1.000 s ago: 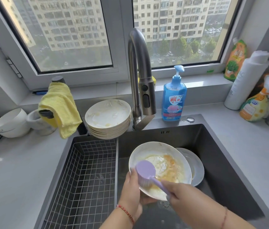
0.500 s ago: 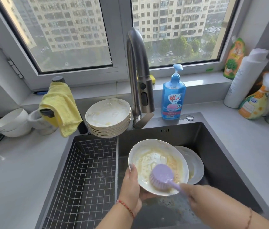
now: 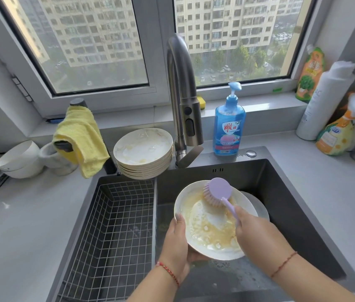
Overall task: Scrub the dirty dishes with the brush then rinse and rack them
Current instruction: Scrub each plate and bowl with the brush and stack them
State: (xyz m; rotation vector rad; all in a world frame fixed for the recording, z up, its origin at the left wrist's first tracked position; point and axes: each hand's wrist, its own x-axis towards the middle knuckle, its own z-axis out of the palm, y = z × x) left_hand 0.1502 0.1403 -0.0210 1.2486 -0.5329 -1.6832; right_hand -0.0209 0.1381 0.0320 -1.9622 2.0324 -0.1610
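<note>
While the left hand (image 3: 175,247) gripped the near-left rim of the dirty plate (image 3: 211,221), thumb lying over the lip and fingers curled beneath, the plate was held tilted above the right basin of the sink (image 3: 302,214), its soiled face turned up and toward the person. The right hand (image 3: 257,234) was wrapped round the lilac handle of the brush (image 3: 218,190), whose round head sat on the plate's far edge, bristles pressed into the yellowish film. The handle ran on a diagonal from that far edge back and to the right into the fist, so the brush's long axis crossed the upper right part of the plate. Most of the remaining smear lay nearer than the brush head, toward the left hand and the low rim; judged from that, the coming stroke would have to pull the head back along the handle's line, toward the body. The right hand alone was placed to do it, the left serving as the brace. Another plate (image 3: 257,205) lay in the basin behind, a stack of dirty plates (image 3: 143,149) waited beside the faucet (image 3: 183,101), and the wire rack (image 3: 111,232) in the left basin held nothing visible.
</note>
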